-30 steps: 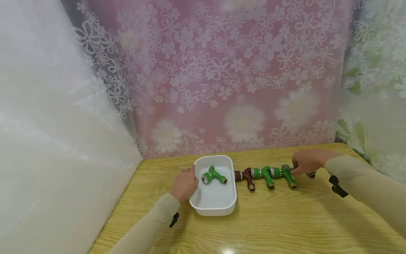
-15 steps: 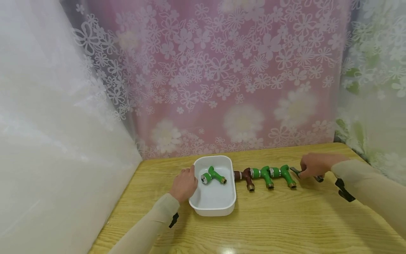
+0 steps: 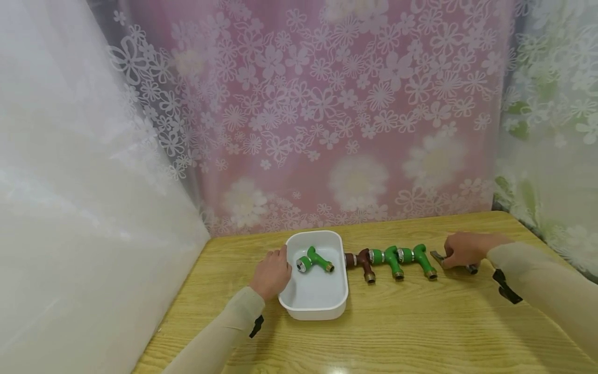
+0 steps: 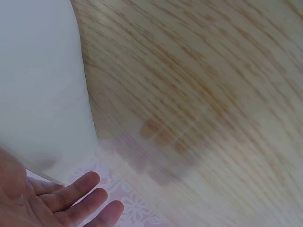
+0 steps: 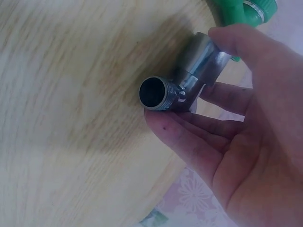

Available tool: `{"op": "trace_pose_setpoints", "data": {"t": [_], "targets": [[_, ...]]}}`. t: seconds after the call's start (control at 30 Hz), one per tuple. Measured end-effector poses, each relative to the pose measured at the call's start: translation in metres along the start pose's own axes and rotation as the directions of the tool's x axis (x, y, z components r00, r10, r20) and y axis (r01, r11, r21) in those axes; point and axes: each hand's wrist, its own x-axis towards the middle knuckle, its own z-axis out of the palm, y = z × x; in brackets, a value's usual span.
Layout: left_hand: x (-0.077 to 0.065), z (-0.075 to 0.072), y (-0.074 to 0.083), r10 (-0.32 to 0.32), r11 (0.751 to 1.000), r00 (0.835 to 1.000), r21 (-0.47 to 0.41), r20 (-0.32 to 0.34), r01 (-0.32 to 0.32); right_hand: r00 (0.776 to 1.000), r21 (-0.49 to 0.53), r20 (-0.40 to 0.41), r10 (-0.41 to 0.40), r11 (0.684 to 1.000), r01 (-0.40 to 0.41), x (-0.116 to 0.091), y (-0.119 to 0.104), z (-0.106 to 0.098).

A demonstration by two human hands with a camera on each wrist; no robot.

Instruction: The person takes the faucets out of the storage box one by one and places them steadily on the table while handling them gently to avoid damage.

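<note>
In the head view, my left hand rests against the left side of a white plastic basin. The left wrist view shows its fingers loosely extended and spread beside the basin's wall. A green branched pipe fitting with a brass threaded end lies inside the basin. At the right, my right hand holds a chrome pipe fitting low over the table, thumb on one side and fingers on the other. Its open threaded end faces the right wrist camera.
Between basin and right hand lies a row of similar fittings: a brown one against the basin, then two green ones, the farther green fitting close to the chrome one. A floral curtain hangs behind the wooden table.
My right hand has drawn the chrome fitting rightward, away from the last green fitting, leaving a gap and lowering slightly. My left hand stays at the basin.
</note>
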Motion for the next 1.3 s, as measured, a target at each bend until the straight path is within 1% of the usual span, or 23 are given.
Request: {"op": "trace_pose_setpoints", "data": {"t": [0.23,0.5,0.6,0.73,0.8,0.93,1.07,1.17,1.3], "targets": [[0.000,-0.001,-0.001,0.007,1.000,1.000,0.010,-0.011,-0.007,1.000,-0.003,-0.027,-0.013,1.000,0.013,0.002,0.003,0.003],[0.001,0.000,-0.002,0.008,1.000,1.000,0.004,-0.006,-0.008,1.000,0.035,-0.007,-0.013,0.999,0.013,0.000,0.010,0.003],[0.001,0.001,-0.001,0.008,1.000,1.000,0.004,-0.009,-0.008,0.999,-0.002,-0.024,-0.034,0.999,0.034,-0.001,0.013,0.003],[0.001,0.001,-0.001,0.013,1.000,1.000,0.010,-0.017,-0.013,0.991,-0.092,-0.091,-0.098,0.992,0.089,0.000,0.017,0.008],[0.000,0.000,-0.001,0.014,1.000,1.000,0.010,-0.016,-0.014,0.985,-0.113,-0.120,-0.123,0.988,0.110,0.000,0.018,0.011],[0.000,0.000,-0.001,0.010,1.000,1.000,0.007,-0.012,-0.010,0.979,-0.135,-0.148,-0.140,0.984,0.120,0.000,0.019,0.015],[0.001,0.001,-0.001,0.006,1.000,1.000,0.004,-0.014,-0.006,0.975,-0.152,-0.163,-0.148,0.981,0.124,0.005,0.022,0.018],[0.001,0.002,-0.001,0.006,1.000,1.000,0.005,-0.015,-0.006,0.974,-0.149,-0.170,-0.149,0.981,0.124,0.008,0.022,0.020],[0.000,0.002,-0.001,0.007,1.000,1.000,0.002,-0.008,-0.007,0.973,-0.135,-0.180,-0.146,0.983,0.123,0.007,0.019,0.020]]}}
